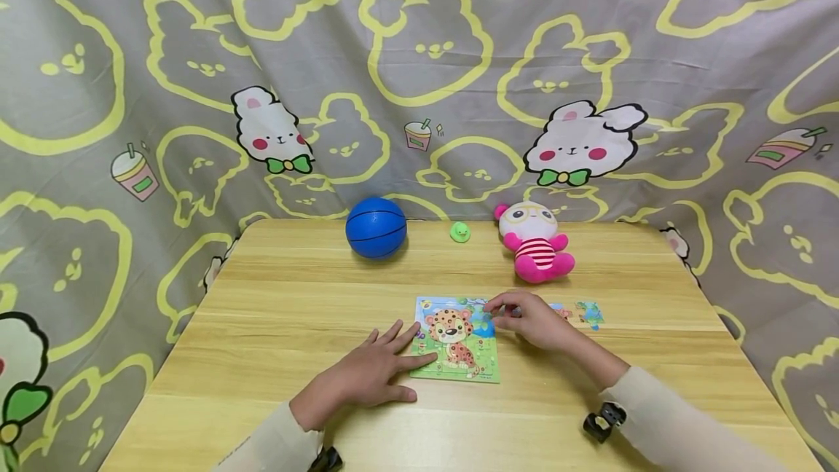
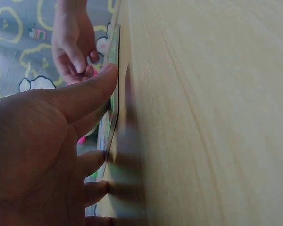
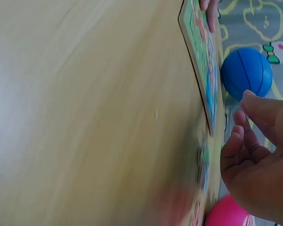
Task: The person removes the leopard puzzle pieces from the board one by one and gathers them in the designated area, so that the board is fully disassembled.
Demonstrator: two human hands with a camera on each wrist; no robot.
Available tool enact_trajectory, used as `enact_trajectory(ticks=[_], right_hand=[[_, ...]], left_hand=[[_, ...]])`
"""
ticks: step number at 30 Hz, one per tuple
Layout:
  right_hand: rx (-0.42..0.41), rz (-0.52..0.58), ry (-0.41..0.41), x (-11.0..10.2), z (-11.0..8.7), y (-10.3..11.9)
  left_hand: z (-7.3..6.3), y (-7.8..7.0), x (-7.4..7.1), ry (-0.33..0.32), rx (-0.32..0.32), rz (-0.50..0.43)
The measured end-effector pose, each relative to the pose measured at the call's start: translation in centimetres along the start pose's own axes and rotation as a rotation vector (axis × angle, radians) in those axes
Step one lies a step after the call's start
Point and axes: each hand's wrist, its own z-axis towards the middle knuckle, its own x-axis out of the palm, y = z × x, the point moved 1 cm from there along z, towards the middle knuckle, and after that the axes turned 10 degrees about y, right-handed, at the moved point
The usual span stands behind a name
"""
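The jigsaw puzzle [image 1: 455, 349], printed with a spotted cub, lies flat on the bench [image 1: 262, 326], between the two hands and nearer the person than the blue ball [image 1: 376, 229]. It looks thin and stiff, like board or thin wood, so it should be light and slide easily if pushed. The left hand [image 1: 367, 376] is spread, fingers fairly straight, with the index finger reaching over the picture and other fingertips at its left edge; that seems a sensible place to steady it. The right hand [image 1: 529, 320] is at the far right corner, apart from the left one, its fingers bent and thumb close to them (whether a piece sits between the tips, I cannot tell).

Loose pieces [image 1: 591, 314] lie to the right, partly behind the right hand and forearm. They, too, look rigid and nearly weightless. Being so flat, they are probably awkward to lift straight off the wood; a thumb and fingertip on opposite edges should serve best. The printed faces may be a little slick, and the narrow tabs are likely the weakest parts, so gripping the wider body is kinder. The whole puzzle is best moved by its outer border, kept level.
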Motion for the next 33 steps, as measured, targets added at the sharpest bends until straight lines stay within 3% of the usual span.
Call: enact_trajectory(ticks=[20,27,33], right_hand=[[-0.062,0.015,0.070,4.8,3.7,3.1],[-0.122,0.006,0.080,6.1,4.7,3.6],[-0.115,-0.016,0.068,6.7,5.2,3.6]], left_hand=[[-0.1,-0.1,-0.1,-0.003,-0.005,0.004],[-0.1,-0.1,-0.2,-0.002,0.006,0.006],[-0.1,0.0,-0.2,0.001,0.010,0.008]])
